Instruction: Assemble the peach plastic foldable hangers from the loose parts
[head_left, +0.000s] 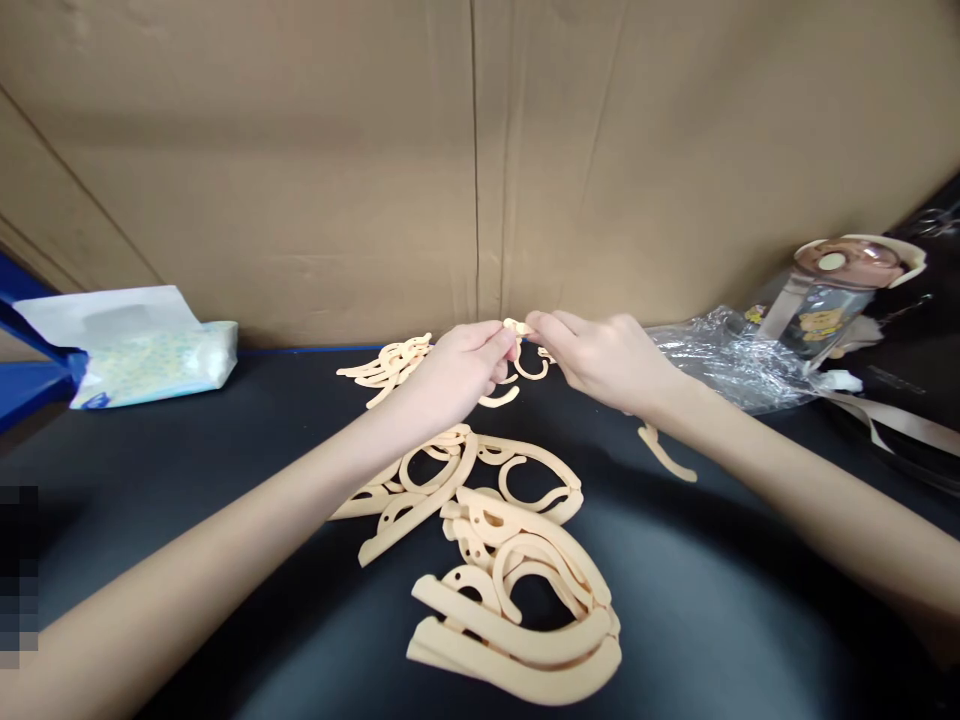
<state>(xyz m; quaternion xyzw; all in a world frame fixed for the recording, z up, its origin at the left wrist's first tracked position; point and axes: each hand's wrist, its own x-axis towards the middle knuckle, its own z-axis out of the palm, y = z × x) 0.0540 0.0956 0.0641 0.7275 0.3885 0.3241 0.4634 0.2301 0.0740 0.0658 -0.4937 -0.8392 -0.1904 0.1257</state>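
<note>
Folded cream hangers (517, 635) lie nearest me, with my left hand (472, 362) and right hand (589, 355) together beyond them.
Above the far part of the black counter (712, 620), they are clamped on a small cream piece (516, 326) between them; I cannot tell whether the curved hook (532, 376) just below is attached. More folded hangers (461, 475) lie just behind the nearest ones. Left of my left hand is a pile of loose cream parts (391, 366), and one curved part (667, 457) lies on its own near my right hand. At the left sits a tissue pack (161, 362); at the right, crumpled clear plastic (712, 355) lies beside a strapped bottle (829, 300).
</note>
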